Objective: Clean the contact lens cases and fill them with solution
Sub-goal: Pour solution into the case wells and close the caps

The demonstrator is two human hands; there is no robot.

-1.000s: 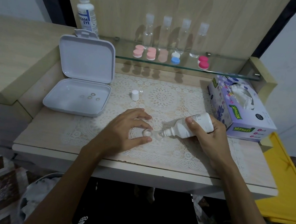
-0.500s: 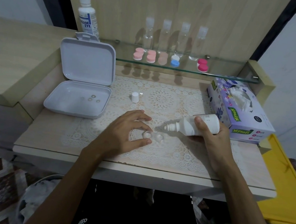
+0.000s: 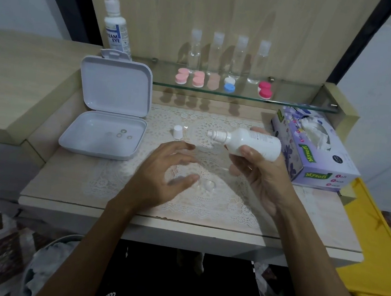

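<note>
Two hands busy: our right hand (image 3: pixel 256 176) grips uncapped bottle (image 3: pixel 250 142), nozzle tilted sideways above bench (image 3: pixel 65 182); left hand (image 3: pixel 160 175) loose, hovering beside open case (image 3: pixel 206 184) on doily. Risks we see: drips missing wells; fingers knocking case, spilling solution.

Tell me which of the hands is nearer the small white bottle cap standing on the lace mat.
Left. The left hand hovers just below the small white bottle cap, fingertips close. The right hand grips the white plastic solution bottle farther right.

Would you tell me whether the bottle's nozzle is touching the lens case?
Apart: the head view shows the bottle lifted, table visible between it and the case.
</note>
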